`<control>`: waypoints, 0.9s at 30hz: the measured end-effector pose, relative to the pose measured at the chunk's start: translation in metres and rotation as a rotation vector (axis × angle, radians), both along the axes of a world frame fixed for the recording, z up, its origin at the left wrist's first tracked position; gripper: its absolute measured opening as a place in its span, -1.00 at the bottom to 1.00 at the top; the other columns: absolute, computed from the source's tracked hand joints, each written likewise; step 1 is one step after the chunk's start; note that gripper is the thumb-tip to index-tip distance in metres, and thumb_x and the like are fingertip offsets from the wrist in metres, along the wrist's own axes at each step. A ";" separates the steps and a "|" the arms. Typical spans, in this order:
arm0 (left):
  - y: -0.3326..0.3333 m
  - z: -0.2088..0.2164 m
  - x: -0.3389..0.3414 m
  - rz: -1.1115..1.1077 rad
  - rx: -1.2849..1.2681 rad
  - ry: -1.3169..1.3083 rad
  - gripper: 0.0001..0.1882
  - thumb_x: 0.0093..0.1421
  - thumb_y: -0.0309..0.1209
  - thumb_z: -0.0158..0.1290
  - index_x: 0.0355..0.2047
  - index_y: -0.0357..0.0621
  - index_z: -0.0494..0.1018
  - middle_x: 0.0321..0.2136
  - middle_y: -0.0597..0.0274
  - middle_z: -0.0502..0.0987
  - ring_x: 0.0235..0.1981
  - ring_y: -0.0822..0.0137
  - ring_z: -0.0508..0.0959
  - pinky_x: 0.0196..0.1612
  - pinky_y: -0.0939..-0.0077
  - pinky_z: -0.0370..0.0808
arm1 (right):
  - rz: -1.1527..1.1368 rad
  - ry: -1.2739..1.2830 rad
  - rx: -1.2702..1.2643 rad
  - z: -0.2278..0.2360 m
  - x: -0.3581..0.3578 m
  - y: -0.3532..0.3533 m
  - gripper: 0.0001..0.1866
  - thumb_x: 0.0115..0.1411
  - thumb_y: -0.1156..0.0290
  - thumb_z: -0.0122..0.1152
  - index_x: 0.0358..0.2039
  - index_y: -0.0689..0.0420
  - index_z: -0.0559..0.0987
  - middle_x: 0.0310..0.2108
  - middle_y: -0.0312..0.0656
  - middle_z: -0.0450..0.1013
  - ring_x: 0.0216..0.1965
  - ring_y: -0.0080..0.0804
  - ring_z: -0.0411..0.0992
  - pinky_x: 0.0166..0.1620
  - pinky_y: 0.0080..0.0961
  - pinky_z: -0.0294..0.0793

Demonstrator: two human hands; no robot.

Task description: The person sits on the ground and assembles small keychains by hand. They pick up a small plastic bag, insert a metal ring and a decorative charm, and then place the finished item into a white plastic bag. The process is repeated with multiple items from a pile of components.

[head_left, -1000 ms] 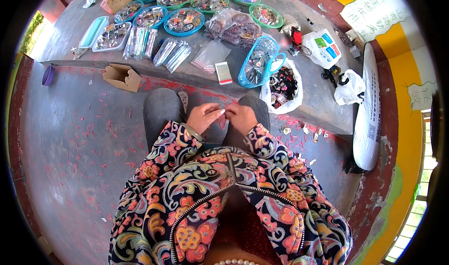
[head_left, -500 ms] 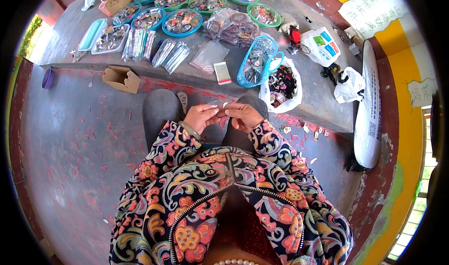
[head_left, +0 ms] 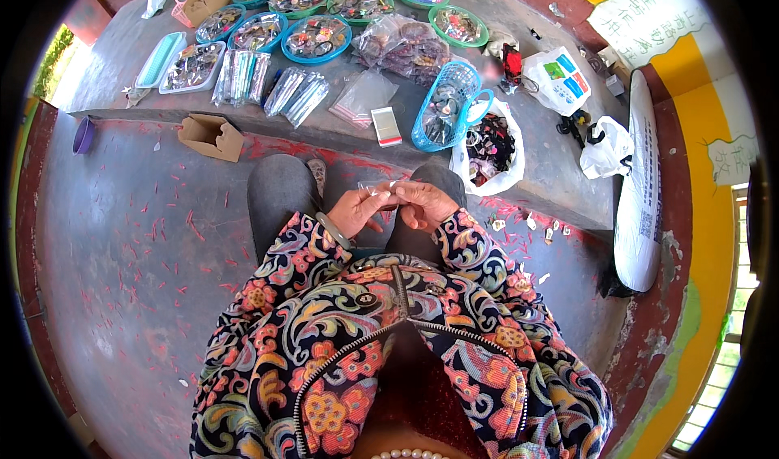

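Note:
Above my lap, my left hand [head_left: 355,210] and my right hand [head_left: 424,203] meet, fingertips almost touching. Between them is a small clear plastic piece [head_left: 375,186], perhaps a little bag, whose glossy edge shows over the left fingers. Thumb and fingers of both hands are pinched on it. Whether anything lies inside it is too small to tell. Beyond my knees, on the raised ledge, lie a stack of flat clear plastic bags [head_left: 363,98] and a white and red card-like box [head_left: 386,126].
A blue plastic basket [head_left: 422,126] and a white bag [head_left: 518,163] of dark small items stand right of centre. Several round trays [head_left: 290,53] of packaged trinkets fill the back. An open cardboard box [head_left: 195,144] sits on the floor by the ledge, with a purple bowl [head_left: 83,136] farther left.
My left hand has shifted slightly, its thumb now closer to the right fingers. More of the clear plastic shows above the fingers. My right hand has barely moved.

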State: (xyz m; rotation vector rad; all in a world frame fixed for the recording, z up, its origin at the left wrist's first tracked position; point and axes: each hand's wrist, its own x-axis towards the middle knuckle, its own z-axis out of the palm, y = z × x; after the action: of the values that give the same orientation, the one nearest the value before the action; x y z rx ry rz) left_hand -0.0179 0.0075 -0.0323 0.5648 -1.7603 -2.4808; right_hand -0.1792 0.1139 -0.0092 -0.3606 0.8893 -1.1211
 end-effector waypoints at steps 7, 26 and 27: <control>0.000 0.010 -0.002 0.059 -0.125 0.061 -0.54 0.20 -0.09 -0.26 -0.04 -0.14 0.29 -0.22 0.25 0.44 -0.21 0.43 0.43 -0.51 0.64 0.44 | 0.007 0.001 0.018 -0.007 -0.003 0.002 -0.59 0.12 0.20 0.01 -0.08 0.16 0.37 -0.24 -0.11 0.41 -0.61 -0.55 0.44 -0.74 -0.83 0.19; -0.002 -0.010 -0.002 0.216 0.006 -0.044 -0.65 0.20 -0.27 -0.17 -0.10 -0.23 0.32 -0.26 0.23 0.43 -0.32 0.53 0.43 -0.53 0.72 0.44 | 0.080 0.177 0.049 -0.006 -0.013 0.002 -0.57 0.12 0.24 0.00 -0.04 0.22 0.31 -0.23 -0.15 0.41 -0.50 -0.48 0.48 -0.67 -0.82 0.32; -0.002 -0.012 -0.002 0.229 0.011 -0.051 -0.65 0.20 -0.26 -0.17 -0.09 -0.23 0.32 -0.26 0.23 0.44 -0.32 0.53 0.43 -0.53 0.73 0.43 | 0.080 0.175 0.050 -0.007 -0.013 0.002 -0.58 0.13 0.26 0.00 -0.05 0.22 0.32 -0.24 -0.15 0.42 -0.50 -0.48 0.48 -0.66 -0.81 0.33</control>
State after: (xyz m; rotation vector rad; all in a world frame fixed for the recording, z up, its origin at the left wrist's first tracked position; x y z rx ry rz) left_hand -0.0200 0.0057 -0.0445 0.7884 -1.5975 -2.3404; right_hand -0.1920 0.1156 -0.0161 -0.4544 1.0466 -1.0025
